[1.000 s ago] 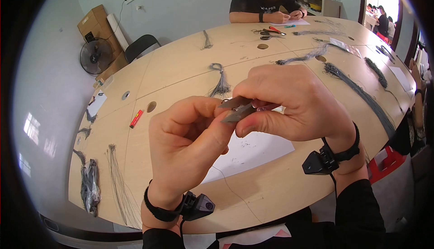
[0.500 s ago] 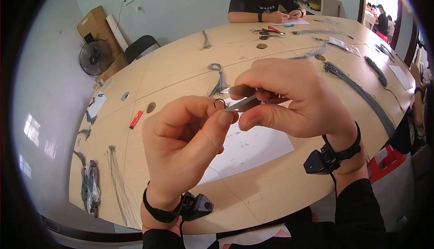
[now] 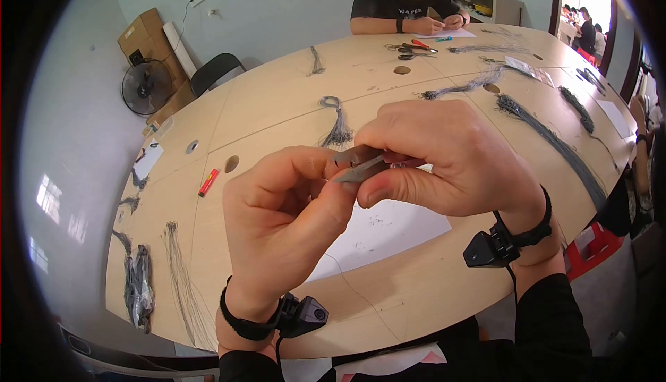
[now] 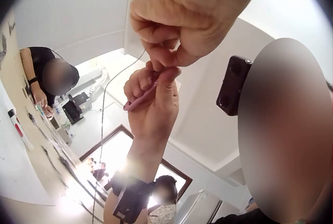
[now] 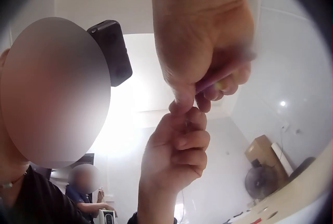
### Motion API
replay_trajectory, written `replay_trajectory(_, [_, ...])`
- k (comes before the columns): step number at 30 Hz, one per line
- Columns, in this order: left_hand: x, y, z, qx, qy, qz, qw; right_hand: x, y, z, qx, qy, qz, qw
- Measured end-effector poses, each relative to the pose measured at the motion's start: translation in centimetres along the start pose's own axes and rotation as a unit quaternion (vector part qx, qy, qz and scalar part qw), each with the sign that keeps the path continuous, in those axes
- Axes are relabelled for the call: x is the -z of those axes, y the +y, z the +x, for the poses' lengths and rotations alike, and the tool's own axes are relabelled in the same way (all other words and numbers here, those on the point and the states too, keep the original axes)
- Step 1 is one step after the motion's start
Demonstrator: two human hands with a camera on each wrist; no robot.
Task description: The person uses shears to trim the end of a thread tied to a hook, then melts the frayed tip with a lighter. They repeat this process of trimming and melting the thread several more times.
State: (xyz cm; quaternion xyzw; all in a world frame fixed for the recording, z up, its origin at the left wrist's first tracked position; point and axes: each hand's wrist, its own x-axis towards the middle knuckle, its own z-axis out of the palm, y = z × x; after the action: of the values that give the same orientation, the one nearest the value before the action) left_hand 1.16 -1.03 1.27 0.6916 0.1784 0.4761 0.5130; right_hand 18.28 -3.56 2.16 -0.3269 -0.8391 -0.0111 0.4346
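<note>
My right hand (image 3: 444, 156) grips a pair of thread snips, their grey blades (image 3: 368, 170) parted and pointing left at my left fingertips. A pink handle (image 5: 223, 75) runs through the right palm in the right wrist view. With thumb and forefinger, my left hand (image 3: 284, 212) pinches a small dark hook (image 3: 337, 163), mostly hidden by the fingertips and blades. Thin line (image 3: 361, 292) trails over the table below the left hand. Both hands are close together above a white sheet (image 3: 388, 236) scattered with small dark clippings.
A bundle of grey lines (image 3: 335, 122) lies beyond my hands; more bundles (image 3: 555, 142) lie to the right. At left are a red lighter-like piece (image 3: 208, 183) and loose lines (image 3: 182, 278). Another person (image 3: 395, 4) sits across the table near scissors (image 3: 415, 54).
The snips pulled slightly up and right, showing the curved hook, then came back down over the left fingertips. The left hand shifted slightly left, then partly back, still pinching the hook.
</note>
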Motion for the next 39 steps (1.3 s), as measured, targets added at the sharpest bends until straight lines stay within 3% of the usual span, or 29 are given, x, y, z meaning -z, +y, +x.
replay_trajectory(7, [-0.2,0.4,0.0,-0.009,0.007,0.010,1.000,0.3,0.3,-0.1,0.015,0.020,-0.034,0.999])
replay_trajectory(9, [-0.2,0.2,0.0,-0.008,0.013,0.008,1.000,0.6,-0.2,-0.2,-0.093,0.063,0.079,0.991])
replay_trajectory(13, [-0.2,-0.3,0.1,-0.036,0.011,0.047,0.998,-0.1,-0.9,-0.1,-0.119,0.083,0.142,0.979])
replay_trajectory(15, [-0.2,-0.3,0.1,-0.035,0.009,0.057,0.998,-0.3,-0.7,-0.2,-0.139,0.048,0.178,0.973])
replay_trajectory(22, [-0.3,-0.4,0.2,-0.027,0.002,0.030,0.999,-0.3,-0.5,-0.2,-0.103,0.058,0.126,0.985])
replay_trajectory(31, [-0.1,-0.3,0.4,-0.015,0.009,0.025,1.000,-0.1,-0.6,-0.1,-0.153,0.087,0.185,0.967])
replay_trajectory(36, [0.0,-0.7,0.6,-0.015,-0.006,0.020,1.000,-0.3,-0.5,0.0,-0.183,0.040,0.209,0.960])
replay_trajectory(39, [0.3,-0.7,1.1,-0.019,0.044,0.002,0.999,-0.2,0.2,0.1,-0.178,0.068,0.161,0.968])
